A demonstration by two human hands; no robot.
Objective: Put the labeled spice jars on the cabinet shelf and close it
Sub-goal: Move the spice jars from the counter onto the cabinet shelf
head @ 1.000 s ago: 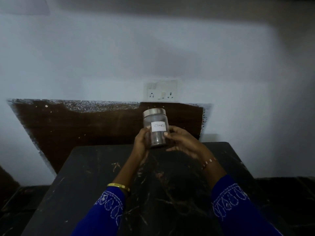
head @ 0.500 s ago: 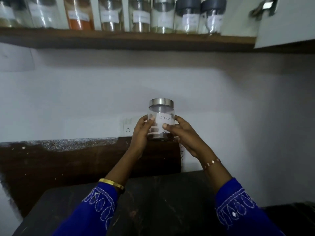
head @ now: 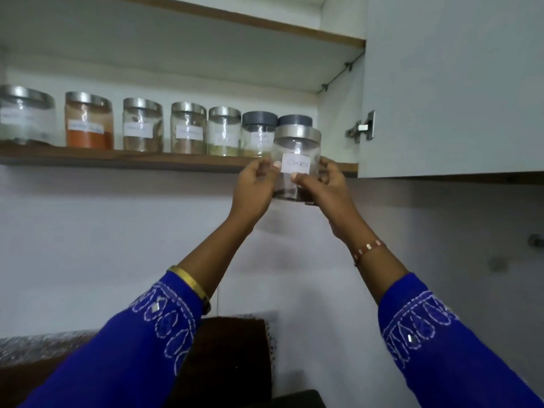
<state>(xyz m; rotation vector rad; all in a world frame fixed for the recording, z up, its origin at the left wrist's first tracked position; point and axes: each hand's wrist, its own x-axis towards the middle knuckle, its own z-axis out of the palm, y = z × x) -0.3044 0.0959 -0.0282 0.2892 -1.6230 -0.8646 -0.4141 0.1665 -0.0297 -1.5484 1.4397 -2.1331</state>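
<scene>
While you hold the jar (head: 296, 166) in both hands, raise it until its base clears the front edge of the shelf (head: 123, 161) before you push it in; at present its bottom hangs below that edge. Your left hand (head: 255, 188) curls round the jar's left side with the thumb on the glass just beside the white label (head: 295, 164). Your right hand (head: 323, 184) closes on the right side, its thumb pressed under the label. Keep the jar upright and the label facing you, as on the row of jars (head: 141, 128) already standing there. The free place seems to lie at the right end, between the last grey-lidded jar (head: 295, 120) and the cabinet wall, so slide it in straight and do not knock its neighbours. The open door (head: 453, 83) stands to the right, to be shut afterwards.

The jar covers much of that last neighbour and the gap beside it, so you cannot judge how much room remains. Labels on the shelf jars are too blurred to read, the leftmost jar is cut by the frame, and the counter lies mostly out of view.
</scene>
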